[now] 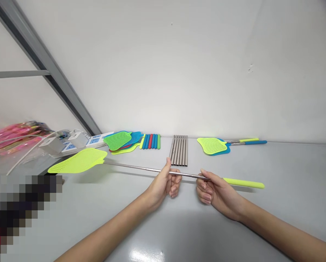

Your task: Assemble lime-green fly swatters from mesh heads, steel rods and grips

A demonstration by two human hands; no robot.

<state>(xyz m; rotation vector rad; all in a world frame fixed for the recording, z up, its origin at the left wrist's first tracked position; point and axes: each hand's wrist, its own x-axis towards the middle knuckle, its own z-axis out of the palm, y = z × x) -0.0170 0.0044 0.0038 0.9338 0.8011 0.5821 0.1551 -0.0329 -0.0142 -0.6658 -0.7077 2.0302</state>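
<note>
A yellow-green fly swatter [79,161] with an extended metal telescopic rod spans the view in front of me, held above the table. My left hand [166,182] is closed around the middle of its rod, thumb pointing up. Farther along, my right hand [213,187] grips the rod just before the yellow-green handle [244,182], which sticks out to the right. Beyond my left hand lies a row of metal rods [179,151], side by side. Two assembled swatters, a yellow-green one [212,145] over a blue one [225,147], lie behind my right hand.
Loose swatter heads [117,141] in green, blue, red and yellow are piled back left, beside a row of coloured handles [151,141]. A power strip [96,140] with plugged-in white adapters [78,140] and pink plastic-wrapped items [12,136] sit farther left. A white wall [179,65] bounds the grey table [296,171].
</note>
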